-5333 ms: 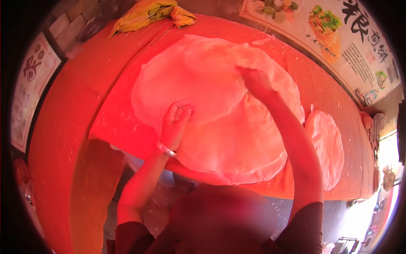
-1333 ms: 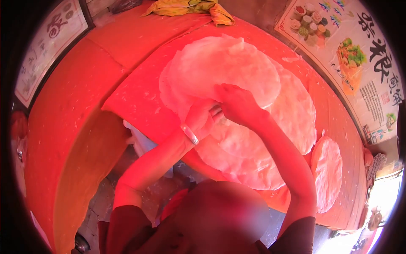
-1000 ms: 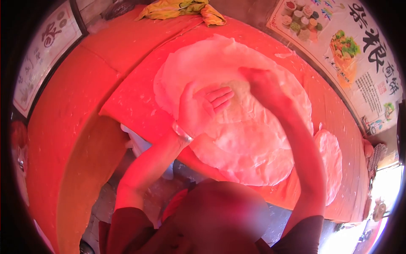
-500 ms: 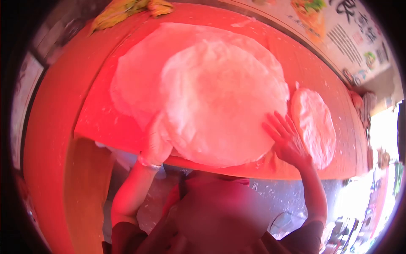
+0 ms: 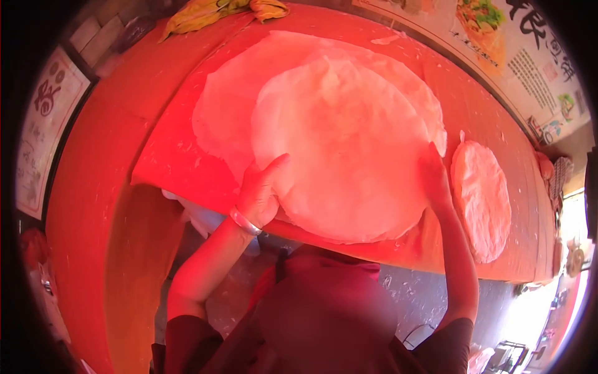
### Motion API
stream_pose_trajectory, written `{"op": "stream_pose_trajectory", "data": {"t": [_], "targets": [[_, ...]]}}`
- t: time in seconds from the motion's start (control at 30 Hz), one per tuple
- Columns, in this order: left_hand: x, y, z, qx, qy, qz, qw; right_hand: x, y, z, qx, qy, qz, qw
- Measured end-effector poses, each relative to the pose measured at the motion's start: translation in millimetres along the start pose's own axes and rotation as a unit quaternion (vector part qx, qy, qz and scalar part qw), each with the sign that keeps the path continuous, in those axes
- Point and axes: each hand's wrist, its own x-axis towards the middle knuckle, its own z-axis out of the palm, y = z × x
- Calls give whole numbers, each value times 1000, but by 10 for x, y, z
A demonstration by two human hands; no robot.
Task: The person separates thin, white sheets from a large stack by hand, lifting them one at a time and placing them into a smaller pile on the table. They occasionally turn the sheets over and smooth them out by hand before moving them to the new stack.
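A large, thin round dough sheet [image 5: 342, 149] lies over another flat dough sheet [image 5: 227, 118], whose far, left and right margins show. My left hand [image 5: 260, 194] grips the upper sheet's near left edge, thumb on top and the other fingers partly hidden; a silver bracelet circles that wrist. At the right edge, my right hand [image 5: 435, 177] is closed on the same sheet, its fingertips partly lost in the red glare. Apart from both, a smaller, thicker dough round [image 5: 481, 199] sits beyond my right hand.
The orange-red table [image 5: 93, 181] carries flour specks and scraps. A yellow cloth [image 5: 205, 15] lies at the far left edge. A printed food poster [image 5: 529, 68] runs along the far right side, and a framed sign [image 5: 53, 118] stands at the left.
My right hand has gone from lying spread on the dough to gripping its right edge. The upper sheet has shifted slightly left over the lower one. The camera view has also shifted.
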Motion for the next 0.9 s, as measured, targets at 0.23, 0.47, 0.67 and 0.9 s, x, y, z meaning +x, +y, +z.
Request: {"op": "stream_pose_trajectory", "data": {"t": [0.23,0.47,0.67,0.9], "targets": [[142,-47,-264,-33,-1,-53,998,-99,-308,-106,-61,113,38,991],[-409,95,97,8,-105,48,993,-938,-653,-474,180,134,190,956],[-733,-51,271,-203,21,-232,951,-1597,-635,-179,498,-38,400,768],[-774,-544,-80,-158,-135,-136,969,-1338,-695,6,437,89,223,867]]}}
